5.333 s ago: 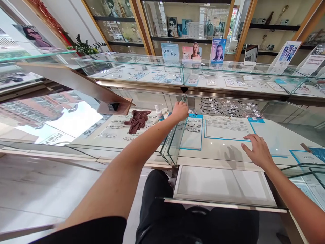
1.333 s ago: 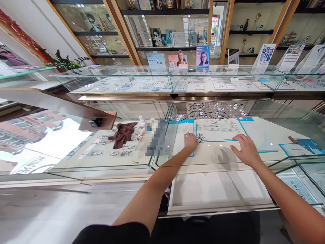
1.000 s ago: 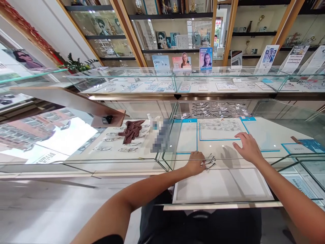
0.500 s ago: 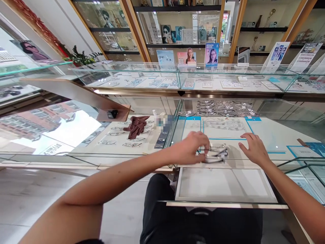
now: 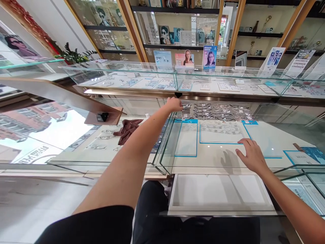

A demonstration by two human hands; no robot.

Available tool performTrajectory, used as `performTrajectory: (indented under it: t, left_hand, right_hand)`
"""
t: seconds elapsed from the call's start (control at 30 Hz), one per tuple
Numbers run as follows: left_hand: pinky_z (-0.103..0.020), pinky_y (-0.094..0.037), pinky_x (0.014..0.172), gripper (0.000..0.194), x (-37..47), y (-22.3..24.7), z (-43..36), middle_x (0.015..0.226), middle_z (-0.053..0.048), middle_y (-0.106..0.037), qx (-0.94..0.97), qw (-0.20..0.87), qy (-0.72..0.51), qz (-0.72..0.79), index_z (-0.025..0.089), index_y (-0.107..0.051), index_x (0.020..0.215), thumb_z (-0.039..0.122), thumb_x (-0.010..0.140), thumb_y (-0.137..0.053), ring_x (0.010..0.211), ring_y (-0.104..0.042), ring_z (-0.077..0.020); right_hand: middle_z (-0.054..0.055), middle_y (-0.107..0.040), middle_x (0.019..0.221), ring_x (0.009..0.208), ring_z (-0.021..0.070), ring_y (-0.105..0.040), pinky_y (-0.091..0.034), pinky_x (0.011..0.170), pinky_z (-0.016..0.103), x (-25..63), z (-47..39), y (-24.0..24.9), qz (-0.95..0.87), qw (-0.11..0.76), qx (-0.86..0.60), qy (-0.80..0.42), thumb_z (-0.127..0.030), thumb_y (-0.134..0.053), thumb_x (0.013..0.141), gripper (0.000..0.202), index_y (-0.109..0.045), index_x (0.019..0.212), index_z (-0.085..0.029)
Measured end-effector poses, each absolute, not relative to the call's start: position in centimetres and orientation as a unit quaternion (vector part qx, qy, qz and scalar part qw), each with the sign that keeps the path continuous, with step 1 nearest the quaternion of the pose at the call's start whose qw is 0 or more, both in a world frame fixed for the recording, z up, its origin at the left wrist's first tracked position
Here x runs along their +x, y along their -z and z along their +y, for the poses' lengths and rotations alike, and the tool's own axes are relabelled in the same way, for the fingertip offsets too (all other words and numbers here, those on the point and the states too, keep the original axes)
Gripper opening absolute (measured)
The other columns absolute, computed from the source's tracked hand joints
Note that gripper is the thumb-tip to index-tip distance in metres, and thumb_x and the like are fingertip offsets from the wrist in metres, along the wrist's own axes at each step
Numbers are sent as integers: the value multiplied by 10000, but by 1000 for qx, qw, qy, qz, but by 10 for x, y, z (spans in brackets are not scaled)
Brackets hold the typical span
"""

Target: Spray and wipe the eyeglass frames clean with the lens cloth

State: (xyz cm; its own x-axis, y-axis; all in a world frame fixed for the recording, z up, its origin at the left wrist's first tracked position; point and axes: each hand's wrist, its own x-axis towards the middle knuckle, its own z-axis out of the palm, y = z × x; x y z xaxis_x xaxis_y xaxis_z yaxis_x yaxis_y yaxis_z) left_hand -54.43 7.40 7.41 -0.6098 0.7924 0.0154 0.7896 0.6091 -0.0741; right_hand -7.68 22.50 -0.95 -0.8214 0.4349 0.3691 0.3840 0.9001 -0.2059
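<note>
At the back left corner of the glass counter (image 5: 215, 164), my left hand (image 5: 174, 104) is closed on eyeglasses (image 5: 186, 106), whose lenses show just right of the fingers. How many pairs it holds is hard to make out. Rows of eyeglass frames (image 5: 204, 110) lie right beside it on the counter's rear part. My right hand (image 5: 251, 154) hovers above the front of the counter, fingers spread, with nothing in it. Blue-edged panels (image 5: 186, 144) show under the glass around it.
An open white drawer (image 5: 218, 195) juts out over my lap. On the left counter lies a crumpled brown cloth (image 5: 128, 130) near more glasses, with a wooden panel (image 5: 106, 115) above. Behind stands another display case (image 5: 152, 84) topped with poster stands (image 5: 210, 57).
My left hand has moved from the front middle to the back left corner, carrying the eyeglasses. My right hand has stayed nearly in place. The view has shifted slightly.
</note>
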Motion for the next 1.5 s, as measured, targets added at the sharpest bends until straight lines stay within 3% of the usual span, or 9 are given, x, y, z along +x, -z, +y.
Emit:
performTrajectory:
  t: [0.5, 1.07, 1.2, 1.5]
  left_hand:
    - [-505, -358, 1124, 360, -571, -30, 85, 1295, -150, -719, -475, 39, -53, -878, 206, -762, 1092, 450, 885, -598, 1307, -502, -368]
    - [-503, -336, 1144, 372, -591, -38, 83, 1247, -117, -747, -487, 1, -95, -868, 251, -756, 1135, 383, 788, -761, 1341, -486, -370]
    - [-497, -339, 1136, 361, -591, -40, 84, 1197, -109, -758, -484, -2, -103, -869, 268, -757, 1168, 353, 818, -741, 1340, -499, -370]
    - [-511, -350, 1141, 347, -582, -40, 93, 1304, -131, -725, -484, 8, -96, -870, 243, -771, 1158, 369, 846, -687, 1366, -477, -385]
  right_hand:
    - [117, -708, 1219, 1057, 317, -641, -511, 906, 482, -72, 216, 14, -948, 217, -223, -71, -392, -524, 966, 261, -627, 1150, -237]
    - [120, -707, 1212, 1076, 323, -648, -513, 908, 476, -71, 210, 9, -947, 213, -229, -66, -374, -545, 951, 254, -623, 1148, -232]
    - [124, -709, 1219, 1080, 325, -653, -519, 914, 475, -72, 210, 7, -949, 208, -229, -66, -377, -545, 956, 261, -624, 1151, -223]
    - [132, -714, 1217, 1072, 325, -659, -527, 933, 477, -72, 210, 3, -951, 200, -225, -66, -371, -532, 967, 258, -636, 1141, -210]
